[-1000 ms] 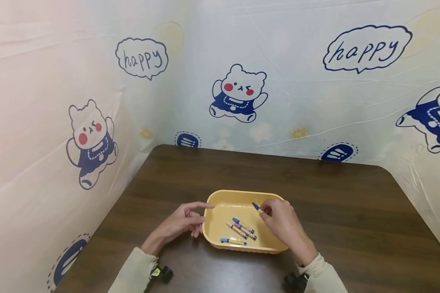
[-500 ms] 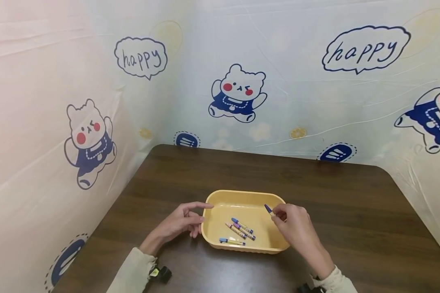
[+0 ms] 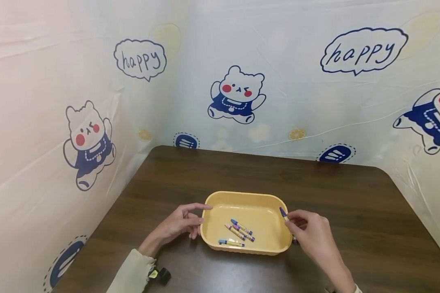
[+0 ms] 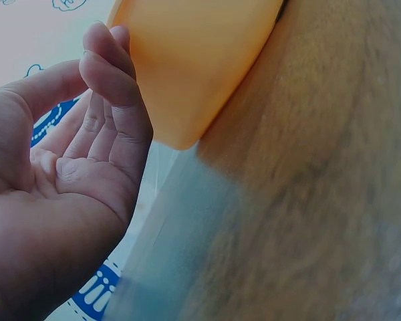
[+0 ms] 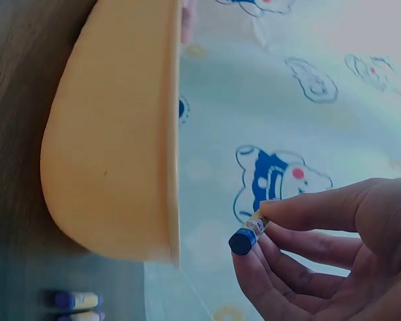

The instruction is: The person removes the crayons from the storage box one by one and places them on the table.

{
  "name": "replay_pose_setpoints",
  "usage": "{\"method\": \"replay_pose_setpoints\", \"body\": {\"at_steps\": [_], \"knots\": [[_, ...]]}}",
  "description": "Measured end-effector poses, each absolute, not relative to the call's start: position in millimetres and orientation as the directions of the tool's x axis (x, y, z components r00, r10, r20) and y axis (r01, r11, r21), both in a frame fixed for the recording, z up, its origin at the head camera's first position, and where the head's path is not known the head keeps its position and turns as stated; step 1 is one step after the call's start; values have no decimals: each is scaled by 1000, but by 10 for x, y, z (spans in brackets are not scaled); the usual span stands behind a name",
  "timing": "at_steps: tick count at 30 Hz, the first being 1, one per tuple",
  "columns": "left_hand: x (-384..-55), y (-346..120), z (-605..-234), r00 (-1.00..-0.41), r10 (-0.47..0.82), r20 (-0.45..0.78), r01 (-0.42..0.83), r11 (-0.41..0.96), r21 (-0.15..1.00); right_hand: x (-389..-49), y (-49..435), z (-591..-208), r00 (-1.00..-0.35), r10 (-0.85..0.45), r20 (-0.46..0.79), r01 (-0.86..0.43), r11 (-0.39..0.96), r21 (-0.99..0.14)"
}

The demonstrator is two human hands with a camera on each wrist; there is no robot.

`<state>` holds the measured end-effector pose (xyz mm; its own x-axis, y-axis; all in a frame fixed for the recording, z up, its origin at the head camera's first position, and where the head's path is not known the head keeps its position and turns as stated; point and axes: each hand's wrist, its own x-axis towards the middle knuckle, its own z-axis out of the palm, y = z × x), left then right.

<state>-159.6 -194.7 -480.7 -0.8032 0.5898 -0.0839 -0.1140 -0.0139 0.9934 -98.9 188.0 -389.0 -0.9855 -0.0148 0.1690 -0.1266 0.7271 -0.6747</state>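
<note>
A yellow plastic tray (image 3: 265, 224) stands on the table with several paper-wrapped crayons inside. Among them lie a light-blue one (image 3: 231, 243), a pink one (image 3: 234, 232) and a blue one (image 3: 242, 226). My right hand (image 3: 313, 234) pinches a dark-blue crayon (image 5: 249, 233) between thumb and fingertips, beside the tray's right rim. At the other end, my left hand (image 3: 177, 223) lies against the tray, its straight index finger reaching over the rim and its thumb by the outer wall. The left wrist view shows the fingers (image 4: 120, 87) beside the tray wall.
Two crayons (image 5: 79, 300) lie on the dark wooden table (image 3: 190, 175) just outside the tray's right end, mostly hidden behind my right hand in the head view. A printed cloth (image 3: 286, 93) rises behind and along the sides of the table.
My right hand has carried the dark-blue crayon rightward, from over the tray to its right rim. The left hand keeps its place at the tray's left end.
</note>
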Motion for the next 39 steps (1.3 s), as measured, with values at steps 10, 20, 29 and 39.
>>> {"method": "replay_pose_setpoints", "body": {"at_steps": [10,20,29,39], "knots": [[-1594,-1948,-4822,-806,586,-85,-115,-14,993,-1027,2277,-4039,-992,71,100,-17,732,-681],[-1588,-1957,-4822,-805,590,-69,-99,-19,995,-1201,2484,-4412,-997,50,-50,71,691,-719],[-1594,-1949,-4814,-814,576,-76,-93,1,996,-1303,2494,-4655,-993,49,-104,109,689,-717],[-1591,-1950,-4806,-812,578,-78,-91,7,996,-1299,2431,-4683,-997,65,-48,81,715,-695]]}}
